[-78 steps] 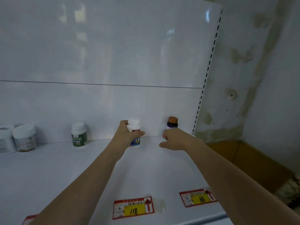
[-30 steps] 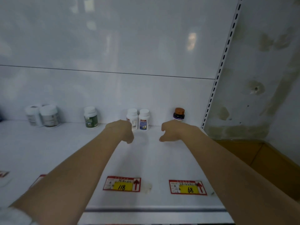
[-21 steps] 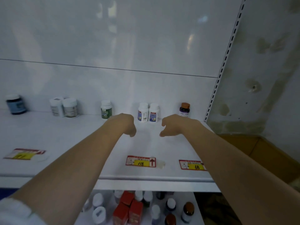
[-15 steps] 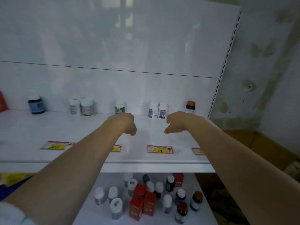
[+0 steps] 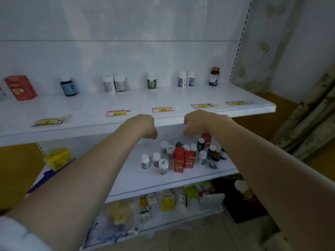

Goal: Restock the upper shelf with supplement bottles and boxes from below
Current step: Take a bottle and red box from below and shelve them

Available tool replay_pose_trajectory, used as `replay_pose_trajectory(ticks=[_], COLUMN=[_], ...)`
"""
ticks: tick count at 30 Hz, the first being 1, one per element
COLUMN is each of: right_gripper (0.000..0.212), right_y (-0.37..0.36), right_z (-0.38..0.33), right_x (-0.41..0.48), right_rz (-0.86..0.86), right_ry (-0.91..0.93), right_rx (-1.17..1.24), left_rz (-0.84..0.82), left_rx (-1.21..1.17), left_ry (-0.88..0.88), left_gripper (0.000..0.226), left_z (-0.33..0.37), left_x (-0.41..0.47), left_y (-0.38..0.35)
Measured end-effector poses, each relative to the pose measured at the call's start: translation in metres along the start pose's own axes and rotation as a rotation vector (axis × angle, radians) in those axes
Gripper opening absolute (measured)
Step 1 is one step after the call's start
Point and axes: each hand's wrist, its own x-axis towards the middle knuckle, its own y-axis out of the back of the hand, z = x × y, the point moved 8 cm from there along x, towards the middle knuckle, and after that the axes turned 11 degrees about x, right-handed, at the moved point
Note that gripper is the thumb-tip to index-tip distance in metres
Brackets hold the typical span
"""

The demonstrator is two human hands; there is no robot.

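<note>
Both hands empty. Left hand [image 5: 143, 126] and right hand [image 5: 197, 122] hover level with the front lip of the upper shelf [image 5: 90, 104], fingers loosely curled downward, gripping nothing. Stock to move sits on the lower shelf [image 5: 137, 178], bunched just below the hands. 2 red boxes [image 5: 183, 159] stand upright amid white-capped bottles [image 5: 163, 165] and darker ones, all packed close.

Judged step: reach down for the next pick. Best taken from the cluster's outer edge, 1 item per hand, gripped round the body, not the cap. Neighbours touch and could topple. The upper shelf's back row has gaps, with wide bare space in front of it.

Surroundings: white glossy shelving, price tags [image 5: 116, 113] along the front, blurred packets [image 5: 167, 202] on the lowest tier, stained wall [image 5: 262, 51] to the right.
</note>
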Motion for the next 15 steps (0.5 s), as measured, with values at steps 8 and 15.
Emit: replay_pose_trajectory(ticks=[8,15], right_gripper=[0.05,0.038], right_y=[-0.069,-0.139], right_z=[0.003,0.032], right_x=[-0.039,-0.044], right_rz=[-0.067,-0.159], right_ry=[-0.022,-0.006], right_rx=[0.023,-0.004], left_rz=[-0.035,-0.127], left_rx=[-0.089,-0.144], left_ry=[-0.037,-0.018], left_gripper=[0.019,0.025], left_z=[0.019,0.045], left_x=[-0.042,-0.046], left_y=[-0.057,-0.129])
